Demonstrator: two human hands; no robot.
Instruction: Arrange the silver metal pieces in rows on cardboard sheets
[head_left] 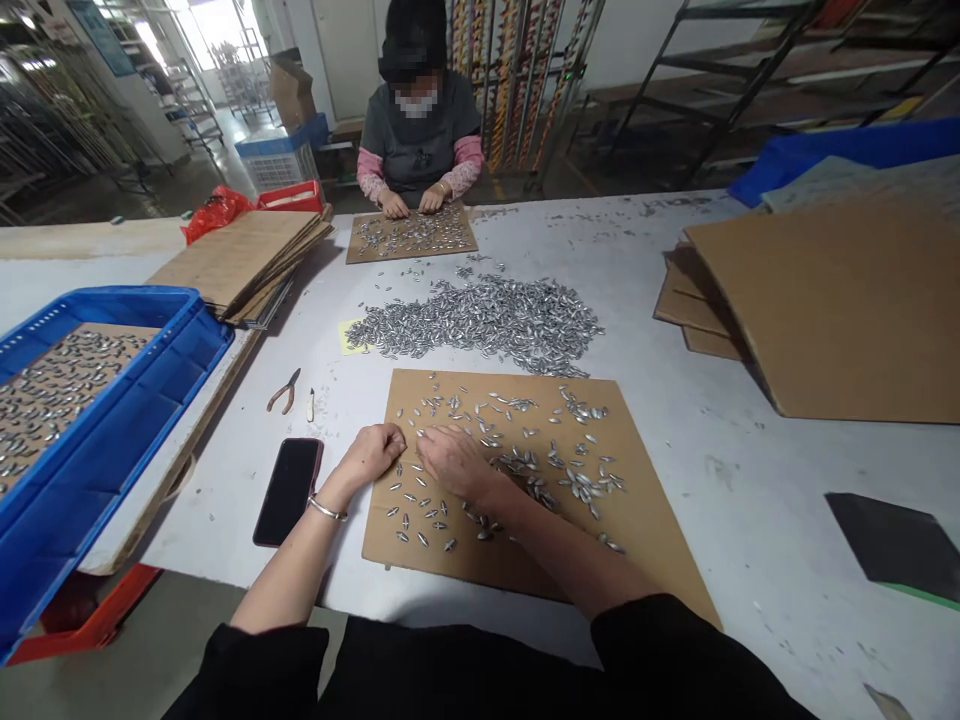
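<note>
A sheet of brown cardboard (645, 500) lies before me, scattered with small silvery, pointed-oval metal pieces (581, 485). At its left edge rests my left hand (373, 453), fingers curled together and a bracelet on the wrist; anything inside them is hidden. Just right of it, my right hand (455, 462) is bent low over the sheet with fingers drawn together. Whatever its fingertips pinch is too small to make out. Below both hands, several pieces (431, 513) lie spaced apart, while those to the right sit in loose clusters. Beyond the sheet spreads a big heap of the same pieces (487, 318).
Left of the sheet are a phone (288, 492), pliers (283, 391) and a small knife-like tool (310, 405). A blue crate (161, 385) holds more pieces. Cardboard stacks (840, 300) flank the table (750, 500). Across it, a co-worker (421, 140) handles pieces on another cardboard (360, 250).
</note>
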